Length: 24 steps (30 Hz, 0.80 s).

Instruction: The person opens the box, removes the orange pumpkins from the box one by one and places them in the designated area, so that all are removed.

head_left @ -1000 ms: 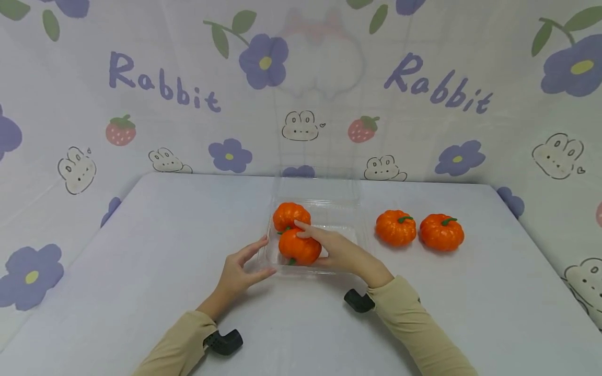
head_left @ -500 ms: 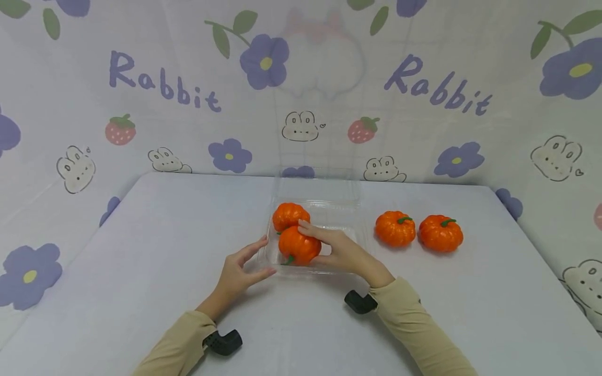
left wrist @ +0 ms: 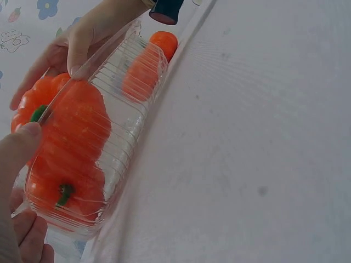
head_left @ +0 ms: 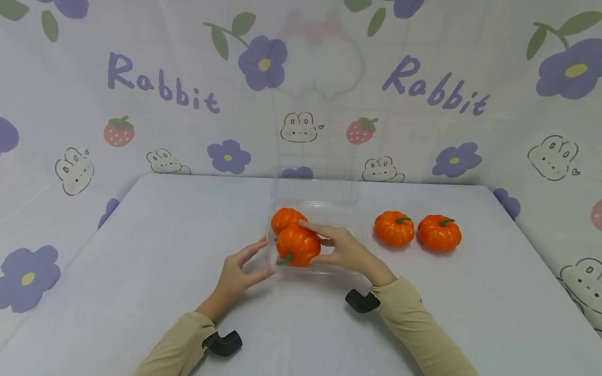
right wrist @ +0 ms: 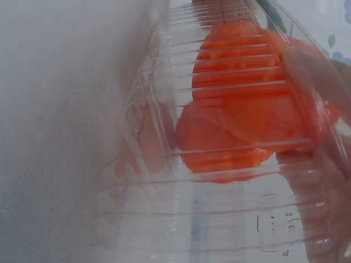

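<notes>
A clear plastic box (head_left: 338,214) with its lid raised at the back stands mid-table in the head view. My right hand (head_left: 347,249) grips a small orange pumpkin (head_left: 297,246) over the front left of the box, thumb at its near side, its green stem tilted towards the front left. Behind it another orange pumpkin (head_left: 285,218) sits in the box, partly covered. At the box's front left corner, my left hand (head_left: 236,270) holds the walls between thumb and fingers. In the left wrist view, the left thumb (left wrist: 26,139) lies at the rim, close to the held pumpkin's stem.
To the right of the box, two more orange pumpkins (head_left: 394,228) (head_left: 439,233) stand side by side on the white tablecloth (head_left: 141,235). A printed cloth (head_left: 301,89) with flowers and rabbits hangs behind the table.
My right hand has turned and raised the held pumpkin slightly, its stem swinging out to the front left. The pumpkin behind is now more covered. The left hand stays in place.
</notes>
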Motion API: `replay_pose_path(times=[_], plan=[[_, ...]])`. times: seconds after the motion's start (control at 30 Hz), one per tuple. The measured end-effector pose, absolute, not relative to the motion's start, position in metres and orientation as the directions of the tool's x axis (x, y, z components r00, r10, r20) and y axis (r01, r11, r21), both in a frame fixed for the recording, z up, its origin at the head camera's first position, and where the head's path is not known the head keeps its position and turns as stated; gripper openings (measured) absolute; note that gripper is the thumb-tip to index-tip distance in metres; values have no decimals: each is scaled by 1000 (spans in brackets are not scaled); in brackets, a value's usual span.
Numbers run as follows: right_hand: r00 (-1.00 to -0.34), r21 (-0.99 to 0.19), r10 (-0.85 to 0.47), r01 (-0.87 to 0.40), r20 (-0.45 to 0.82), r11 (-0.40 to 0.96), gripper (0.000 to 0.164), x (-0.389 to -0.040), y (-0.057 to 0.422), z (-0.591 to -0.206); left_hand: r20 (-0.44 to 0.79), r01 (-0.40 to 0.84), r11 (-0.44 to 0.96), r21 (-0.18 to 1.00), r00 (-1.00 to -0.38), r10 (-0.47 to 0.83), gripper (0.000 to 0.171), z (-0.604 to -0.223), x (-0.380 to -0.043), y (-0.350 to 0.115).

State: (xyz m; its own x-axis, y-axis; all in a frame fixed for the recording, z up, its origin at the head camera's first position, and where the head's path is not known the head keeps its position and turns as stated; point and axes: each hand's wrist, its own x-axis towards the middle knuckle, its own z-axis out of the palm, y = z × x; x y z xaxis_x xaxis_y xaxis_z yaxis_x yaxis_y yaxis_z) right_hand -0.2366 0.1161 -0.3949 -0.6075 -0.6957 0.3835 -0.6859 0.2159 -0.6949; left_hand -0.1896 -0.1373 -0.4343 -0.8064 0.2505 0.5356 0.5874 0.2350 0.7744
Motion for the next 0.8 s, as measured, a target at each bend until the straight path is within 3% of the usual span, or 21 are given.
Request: replay_pose_path(times=[0.27, 0.8], plan=[[-634, -706, -672, -670, 383, 230, 59, -219, 113, -370, 537, 590, 238, 772, -804, 253, 53, -437, -191, -137], [-693, -756, -571, -629, 440, 181, 55, -223, 121, -373, 547, 600, 259, 757, -798, 252, 54, -437, -189, -135]])
